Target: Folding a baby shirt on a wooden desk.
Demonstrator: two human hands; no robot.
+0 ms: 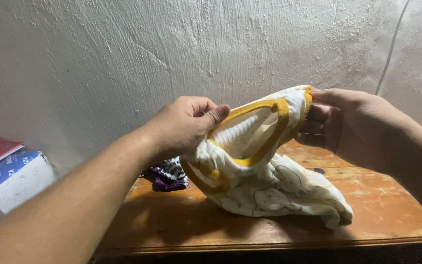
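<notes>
**Cream garment stretched between two hands**

Cream garment (269,186), printed with pale animal outlines and trimmed in mustard yellow, hangs between both hands, its lower part resting on the worn wooden table (377,205). The trimmed opening runs left to right: left hand (184,127) pinches its near-left edge, right hand (352,122) grips the far-right edge. A dark patterned cloth (169,175) lies behind, left.

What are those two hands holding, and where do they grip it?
A small cream garment, held by its yellow-trimmed opening: left hand at one side, right hand at the other.
</notes>
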